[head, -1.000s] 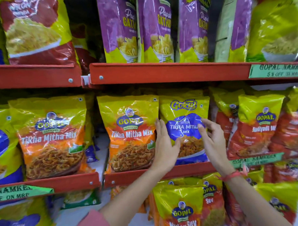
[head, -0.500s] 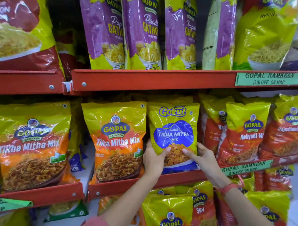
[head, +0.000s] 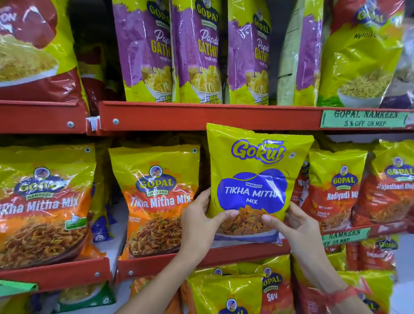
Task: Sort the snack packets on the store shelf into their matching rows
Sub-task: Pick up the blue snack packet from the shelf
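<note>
A yellow and blue Gokul Tikha Mitha Mix packet (head: 256, 174) stands out in front of the middle shelf row, its top overlapping the red shelf edge above. My left hand (head: 199, 224) grips its lower left side and my right hand (head: 295, 226) grips its lower right side, thumbs on the front. To its left sit two orange Gopal Tikha Mitha Mix packets (head: 156, 198), (head: 38, 205). On its right stand red Gopal Nadiyadi Mix packets (head: 336, 187).
Purple Papdi Gathiya packets (head: 197, 49) fill the upper shelf above the red shelf edge (head: 211, 115). A green price label (head: 364, 119) hangs at the right. Gopal Sev packets (head: 232, 297) stand on the shelf below. Blue packets (head: 101, 231) show in the gap behind the left row.
Both hands closed on the Gokul packet's lower sides and drew it up and out of the row toward me. The view moved closer to the shelf.
</note>
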Demonstrator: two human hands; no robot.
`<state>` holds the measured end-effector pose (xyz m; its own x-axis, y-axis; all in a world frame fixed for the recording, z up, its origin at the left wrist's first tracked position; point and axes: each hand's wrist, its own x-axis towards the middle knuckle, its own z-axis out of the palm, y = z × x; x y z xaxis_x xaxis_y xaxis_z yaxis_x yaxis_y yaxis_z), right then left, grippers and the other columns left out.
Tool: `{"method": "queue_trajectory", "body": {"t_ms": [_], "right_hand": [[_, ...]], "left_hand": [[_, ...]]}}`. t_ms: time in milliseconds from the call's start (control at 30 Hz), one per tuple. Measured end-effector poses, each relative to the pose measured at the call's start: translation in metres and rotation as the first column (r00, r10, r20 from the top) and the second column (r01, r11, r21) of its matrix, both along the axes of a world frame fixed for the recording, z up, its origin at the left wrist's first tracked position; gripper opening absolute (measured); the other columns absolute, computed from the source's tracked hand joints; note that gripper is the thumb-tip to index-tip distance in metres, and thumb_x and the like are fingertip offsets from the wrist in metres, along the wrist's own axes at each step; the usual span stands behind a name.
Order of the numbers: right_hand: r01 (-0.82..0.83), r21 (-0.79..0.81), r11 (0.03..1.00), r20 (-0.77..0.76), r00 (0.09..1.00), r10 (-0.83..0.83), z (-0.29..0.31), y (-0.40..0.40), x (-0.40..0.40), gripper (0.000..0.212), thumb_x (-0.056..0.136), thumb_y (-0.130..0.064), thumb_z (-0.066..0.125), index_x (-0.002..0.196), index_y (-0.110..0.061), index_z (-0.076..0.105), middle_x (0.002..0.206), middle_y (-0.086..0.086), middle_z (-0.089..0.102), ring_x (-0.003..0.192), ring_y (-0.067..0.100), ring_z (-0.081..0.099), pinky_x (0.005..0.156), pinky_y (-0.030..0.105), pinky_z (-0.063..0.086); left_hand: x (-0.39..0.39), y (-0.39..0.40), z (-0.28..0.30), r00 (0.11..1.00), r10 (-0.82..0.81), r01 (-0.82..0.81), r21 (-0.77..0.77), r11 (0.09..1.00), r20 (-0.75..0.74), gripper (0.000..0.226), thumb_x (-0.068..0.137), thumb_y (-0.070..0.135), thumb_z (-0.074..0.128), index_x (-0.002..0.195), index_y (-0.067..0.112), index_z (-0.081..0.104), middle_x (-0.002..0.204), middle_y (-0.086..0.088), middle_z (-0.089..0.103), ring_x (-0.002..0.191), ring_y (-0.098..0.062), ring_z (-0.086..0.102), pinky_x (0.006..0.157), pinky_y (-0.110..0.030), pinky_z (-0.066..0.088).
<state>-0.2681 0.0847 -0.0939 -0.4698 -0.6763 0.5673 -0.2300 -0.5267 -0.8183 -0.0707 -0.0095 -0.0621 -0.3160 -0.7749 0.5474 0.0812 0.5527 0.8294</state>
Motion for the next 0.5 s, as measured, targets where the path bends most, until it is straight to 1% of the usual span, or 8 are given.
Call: {"method": "queue_trajectory", "body": {"t_ms": [67, 133, 233, 267, 333, 400, 433, 500], "right_hand": [[0.009, 0.002, 1.000, -0.019, 1.000, -0.009, 0.003, 0.005, 0.003, 0.047, 0.067, -0.011, 0.082, 0.113, -0.016, 0.073, 0.107, -0.003, 0.081, 0.100, 0.010, 0.075, 0.075, 0.016, 0.058], [0.024, 0.003, 1.000, -0.037, 0.999, -0.024, 0.006, 0.013, 0.007, 0.050, 0.067, -0.012, 0.083, 0.116, -0.014, 0.072, 0.107, -0.003, 0.081, 0.102, 0.013, 0.075, 0.076, 0.018, 0.059], [0.058, 0.004, 0.998, -0.070, 0.996, -0.058, 0.006, 0.025, 0.019, 0.050, 0.063, -0.019, 0.086, 0.112, -0.020, 0.075, 0.105, -0.005, 0.081, 0.103, 0.013, 0.075, 0.084, 0.026, 0.060], [0.062, 0.005, 0.998, -0.080, 0.995, -0.061, 0.005, 0.030, 0.025, 0.048, 0.062, -0.022, 0.087, 0.108, -0.025, 0.076, 0.103, -0.008, 0.081, 0.101, 0.009, 0.075, 0.084, 0.024, 0.059], [0.033, 0.012, 0.999, -0.096, 0.995, -0.032, -0.002, 0.040, 0.038, 0.043, 0.059, -0.023, 0.087, 0.101, -0.032, 0.078, 0.099, -0.013, 0.081, 0.095, 0.001, 0.075, 0.075, 0.013, 0.057], [-0.020, 0.030, 0.999, -0.095, 0.995, 0.022, -0.012, 0.047, 0.051, 0.045, 0.059, -0.020, 0.087, 0.103, -0.027, 0.078, 0.099, -0.012, 0.081, 0.093, 0.000, 0.075, 0.072, 0.011, 0.056], [-0.043, 0.048, 0.998, -0.092, 0.995, 0.047, -0.018, 0.049, 0.057, 0.047, 0.059, -0.018, 0.087, 0.105, -0.023, 0.077, 0.099, -0.010, 0.082, 0.092, 0.001, 0.075, 0.072, 0.012, 0.056], [-0.087, 0.090, 0.992, -0.078, 0.993, 0.094, -0.031, 0.051, 0.071, 0.048, 0.058, -0.015, 0.087, 0.105, -0.018, 0.077, 0.098, -0.007, 0.082, 0.088, 0.001, 0.075, 0.071, 0.013, 0.056]], "left_hand": [[0.003, 0.004, 0.002, 0.999, -0.027, 0.027, -0.014, 1.000, -0.024, 0.050, 0.065, 0.020, 0.087, 0.097, 0.048, 0.061, 0.087, 0.038, 0.071, 0.096, 0.007, 0.069, 0.070, -0.008, 0.054], [0.007, 0.007, 0.002, 0.998, -0.058, 0.057, -0.029, 0.998, -0.036, 0.051, 0.065, 0.016, 0.087, 0.100, 0.044, 0.062, 0.089, 0.034, 0.073, 0.095, 0.006, 0.070, 0.071, -0.009, 0.054], [0.021, 0.014, 0.004, 0.994, -0.095, 0.094, -0.026, 0.995, -0.055, 0.052, 0.060, 0.022, 0.088, 0.103, 0.040, 0.065, 0.095, 0.027, 0.075, 0.096, 0.002, 0.071, 0.076, -0.014, 0.057], [0.028, 0.017, 0.002, 0.993, -0.105, 0.104, -0.025, 0.994, -0.057, 0.052, 0.057, 0.026, 0.087, 0.102, 0.039, 0.066, 0.098, 0.024, 0.076, 0.096, 0.000, 0.072, 0.079, -0.017, 0.058], [0.046, 0.022, -0.005, 0.993, -0.113, 0.112, -0.009, 0.994, -0.044, 0.055, 0.053, 0.032, 0.088, 0.104, 0.034, 0.069, 0.103, 0.016, 0.077, 0.098, -0.005, 0.072, 0.083, -0.024, 0.059], [0.065, 0.029, -0.016, 0.993, -0.113, 0.113, 0.011, 0.994, -0.029, 0.061, 0.053, 0.026, 0.092, 0.110, 0.025, 0.070, 0.105, 0.008, 0.078, 0.100, -0.011, 0.073, 0.085, -0.029, 0.059], [0.075, 0.031, -0.024, 0.994, -0.107, 0.107, 0.019, 0.994, -0.016, 0.062, 0.054, 0.022, 0.092, 0.111, 0.021, 0.070, 0.106, 0.007, 0.078, 0.100, -0.012, 0.073, 0.085, -0.029, 0.059], [0.093, 0.038, -0.039, 0.997, -0.079, 0.078, 0.056, 0.995, 0.004, 0.058, 0.053, 0.019, 0.093, 0.107, 0.022, 0.071, 0.104, 0.008, 0.078, 0.097, -0.011, 0.074, 0.082, -0.024, 0.059]]}}
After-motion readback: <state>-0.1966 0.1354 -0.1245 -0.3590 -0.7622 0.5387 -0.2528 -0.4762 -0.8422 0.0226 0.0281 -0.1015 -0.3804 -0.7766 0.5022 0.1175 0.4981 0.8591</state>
